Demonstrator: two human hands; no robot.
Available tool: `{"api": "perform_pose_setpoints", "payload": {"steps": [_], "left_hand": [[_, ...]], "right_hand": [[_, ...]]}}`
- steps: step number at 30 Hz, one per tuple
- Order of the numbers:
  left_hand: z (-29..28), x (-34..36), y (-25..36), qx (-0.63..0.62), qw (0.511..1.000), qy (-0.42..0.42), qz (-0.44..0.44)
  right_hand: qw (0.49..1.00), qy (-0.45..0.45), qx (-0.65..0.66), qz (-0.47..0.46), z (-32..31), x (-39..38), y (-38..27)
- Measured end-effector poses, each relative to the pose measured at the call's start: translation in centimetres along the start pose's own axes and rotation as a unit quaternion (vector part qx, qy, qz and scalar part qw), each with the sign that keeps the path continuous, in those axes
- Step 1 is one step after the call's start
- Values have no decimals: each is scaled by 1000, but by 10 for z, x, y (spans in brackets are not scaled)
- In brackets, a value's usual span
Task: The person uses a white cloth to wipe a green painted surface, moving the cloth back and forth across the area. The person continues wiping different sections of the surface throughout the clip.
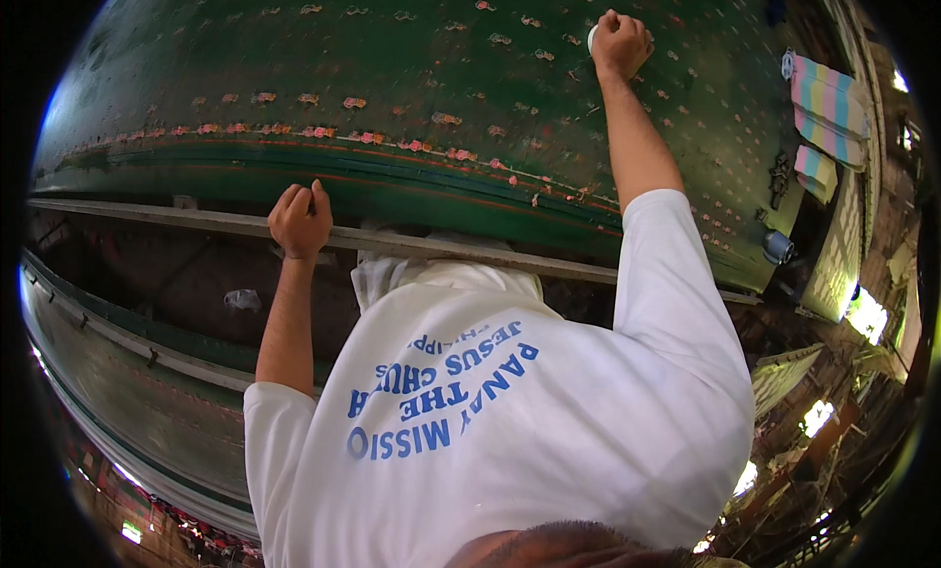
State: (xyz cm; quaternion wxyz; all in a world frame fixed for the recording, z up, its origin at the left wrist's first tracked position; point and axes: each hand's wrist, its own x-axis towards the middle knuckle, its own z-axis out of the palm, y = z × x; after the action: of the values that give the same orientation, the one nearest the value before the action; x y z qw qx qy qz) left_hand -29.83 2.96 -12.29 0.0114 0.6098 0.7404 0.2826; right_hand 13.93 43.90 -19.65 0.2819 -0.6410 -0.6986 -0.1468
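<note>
My right hand (621, 45) is closed over the far part of a long green table (412, 63), its arm stretched out. A white, round-edged thing (591, 40) shows at its left side; the rest is hidden in my grip, so I cannot tell its kind. Nearer, my left hand (300, 221) hovers by the table's near edge with its fingers curled in a loose fist. Whether anything is inside it cannot be seen. Rows of small pink and pale printed marks (367, 137) dot the green surface, densest along a line near the front.
A pale rail (441, 246) runs along the table's near side. At the right end lie pastel striped cloths (831, 107) and a small blue-grey container (778, 247). Another long table (147, 382) stands at lower left, with a crumpled clear plastic piece (242, 299) in the gap.
</note>
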Motion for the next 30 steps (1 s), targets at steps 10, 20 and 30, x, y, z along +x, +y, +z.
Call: {"api": "perform_pose_setpoints", "payload": {"steps": [10, 20, 30], "left_hand": [[7, 2, -5, -17, 1000, 14, 7], [2, 2, -6, -30, 999, 34, 21], [2, 0, -7, 0, 1000, 28, 9]], "right_hand": [[999, 32, 33, -18, 5, 9, -20], [984, -30, 153, -88, -56, -75, -82], [976, -62, 185, -93, -123, -158, -132]]}}
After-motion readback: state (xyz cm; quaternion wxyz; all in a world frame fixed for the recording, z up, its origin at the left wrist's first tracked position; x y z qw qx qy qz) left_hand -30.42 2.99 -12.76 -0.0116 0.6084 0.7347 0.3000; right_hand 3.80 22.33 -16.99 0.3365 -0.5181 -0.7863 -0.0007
